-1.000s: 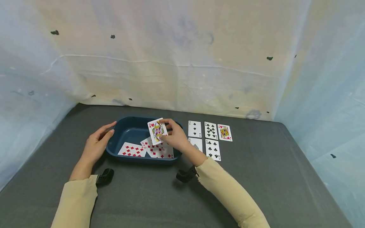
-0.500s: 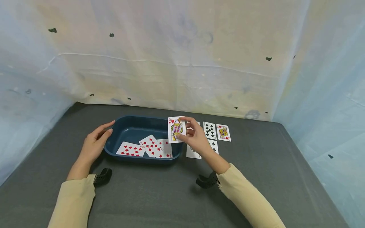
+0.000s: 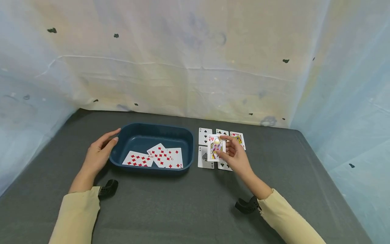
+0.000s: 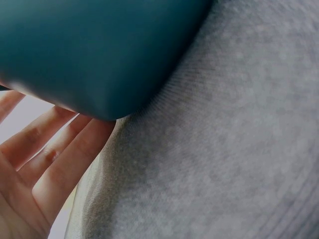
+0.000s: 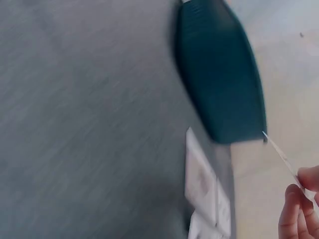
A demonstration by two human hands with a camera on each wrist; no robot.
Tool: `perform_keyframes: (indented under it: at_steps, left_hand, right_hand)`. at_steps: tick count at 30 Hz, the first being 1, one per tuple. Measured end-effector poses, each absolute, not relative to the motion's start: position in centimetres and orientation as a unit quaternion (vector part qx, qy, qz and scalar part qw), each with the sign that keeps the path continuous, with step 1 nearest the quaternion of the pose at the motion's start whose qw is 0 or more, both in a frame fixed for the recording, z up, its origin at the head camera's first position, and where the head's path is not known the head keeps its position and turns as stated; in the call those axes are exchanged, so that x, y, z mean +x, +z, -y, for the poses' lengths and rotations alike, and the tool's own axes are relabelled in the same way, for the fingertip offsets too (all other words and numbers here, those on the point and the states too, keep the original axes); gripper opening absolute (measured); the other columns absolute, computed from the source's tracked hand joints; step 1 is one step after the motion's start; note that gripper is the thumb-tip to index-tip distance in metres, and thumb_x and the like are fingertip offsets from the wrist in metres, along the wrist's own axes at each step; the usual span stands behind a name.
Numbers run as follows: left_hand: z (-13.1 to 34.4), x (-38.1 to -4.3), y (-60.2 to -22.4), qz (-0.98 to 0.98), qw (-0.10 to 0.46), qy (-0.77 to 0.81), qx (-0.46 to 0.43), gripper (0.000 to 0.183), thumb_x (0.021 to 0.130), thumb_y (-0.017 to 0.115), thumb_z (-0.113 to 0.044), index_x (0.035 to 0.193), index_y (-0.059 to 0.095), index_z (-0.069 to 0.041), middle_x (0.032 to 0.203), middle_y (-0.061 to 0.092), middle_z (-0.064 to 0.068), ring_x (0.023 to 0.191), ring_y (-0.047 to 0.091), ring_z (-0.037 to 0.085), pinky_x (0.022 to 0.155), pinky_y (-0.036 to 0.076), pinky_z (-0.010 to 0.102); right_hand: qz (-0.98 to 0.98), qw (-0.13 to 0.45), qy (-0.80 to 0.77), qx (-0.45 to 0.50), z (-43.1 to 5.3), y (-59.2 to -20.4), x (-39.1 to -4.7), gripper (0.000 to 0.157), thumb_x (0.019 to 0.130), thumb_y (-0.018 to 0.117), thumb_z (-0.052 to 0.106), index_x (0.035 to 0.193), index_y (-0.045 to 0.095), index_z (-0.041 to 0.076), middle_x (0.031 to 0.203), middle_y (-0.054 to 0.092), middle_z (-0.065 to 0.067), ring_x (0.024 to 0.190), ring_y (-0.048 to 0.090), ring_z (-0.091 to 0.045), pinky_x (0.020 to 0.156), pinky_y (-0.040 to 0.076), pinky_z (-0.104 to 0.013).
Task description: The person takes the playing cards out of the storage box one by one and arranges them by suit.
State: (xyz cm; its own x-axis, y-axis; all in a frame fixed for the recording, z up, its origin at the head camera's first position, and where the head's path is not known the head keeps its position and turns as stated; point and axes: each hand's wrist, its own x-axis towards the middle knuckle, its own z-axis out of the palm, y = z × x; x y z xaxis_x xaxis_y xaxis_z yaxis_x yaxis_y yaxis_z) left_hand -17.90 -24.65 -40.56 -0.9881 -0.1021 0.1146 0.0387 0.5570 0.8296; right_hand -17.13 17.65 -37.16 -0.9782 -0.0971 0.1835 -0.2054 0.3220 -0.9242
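Apparently past halfway

The left hand (image 3: 95, 154), fingers apart, touched the tray (image 3: 143, 140) at nine o'clock; the right hand (image 3: 236, 156) pinched the queen (image 3: 215, 149) above the bench (image 3: 158, 210) at three. Inside, toward six, three diamonds (image 3: 161, 156) seemed left; beneath and beyond the queen, five cards (image 3: 203, 158) looked done.

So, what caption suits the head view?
Left hand touching a blue tray, right hand holding a face card above other cards.

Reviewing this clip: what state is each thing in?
Blue tray: upright, open-topped, with cards inside
Diamond cards: face up in the tray, partly overlapping
Laid-out cards: face up in two rows, partly hidden
Heart card: held raised, face showing
Left hand: touching the tray
Right hand: pinching the heart card
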Motion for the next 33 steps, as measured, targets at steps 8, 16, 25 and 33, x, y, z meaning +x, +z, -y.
perform_keyframes:
  at_steps: [8, 16, 25, 33]
  left_hand:
    - [24.7, -18.0, -40.7, 0.881, 0.072, -0.467, 0.027, 0.052, 0.101, 0.037, -0.048, 0.148, 0.039, -0.024, 0.138, 0.049, 0.022, 0.113, 0.047, 0.032, 0.081, 0.039, 0.041]
    - [24.7, -18.1, -40.8, 0.884, 0.071, -0.462, 0.024, 0.052, 0.101, 0.037, -0.048, 0.147, 0.04, -0.025, 0.136, 0.051, 0.022, 0.109, 0.047, 0.028, 0.079, 0.038, 0.038]
    - [24.7, -18.1, -40.6, 0.883, 0.069, -0.464, 0.025, 0.052, 0.101, 0.037, -0.048, 0.147, 0.04, -0.025, 0.137, 0.051, 0.023, 0.111, 0.048, 0.03, 0.079, 0.038, 0.039]
    - [24.6, -18.0, -40.5, 0.881, 0.07, -0.467, 0.024, 0.052, 0.101, 0.038, -0.047, 0.148, 0.039, -0.024, 0.136, 0.05, 0.024, 0.112, 0.049, 0.034, 0.081, 0.039, 0.042]
  right_hand:
    - [0.818, 0.045, 0.57, 0.052, -21.0, -38.7, -16.5, 0.049, 0.084, 0.068, -0.005, 0.13, 0.051, 0.0, 0.095, 0.051, -0.014, 0.074, 0.05, -0.006, 0.065, 0.045, -0.017]
    - [0.838, 0.027, 0.546, 0.0, -24.3, -39.6, -16.0, 0.053, 0.087, 0.066, -0.001, 0.136, 0.045, 0.002, 0.111, 0.057, -0.025, 0.078, 0.056, -0.002, 0.068, 0.049, -0.017]
    - [0.856, -0.009, 0.515, -0.037, -27.0, -40.5, -16.5, 0.057, 0.087, 0.068, 0.007, 0.138, 0.043, -0.001, 0.106, 0.061, -0.018, 0.074, 0.056, 0.002, 0.063, 0.047, -0.019]
    - [0.902, -0.007, 0.43, -0.04, -27.3, -40.8, -16.8, 0.051, 0.085, 0.072, 0.013, 0.129, 0.051, -0.002, 0.106, 0.062, -0.021, 0.077, 0.054, -0.005, 0.063, 0.044, -0.018]
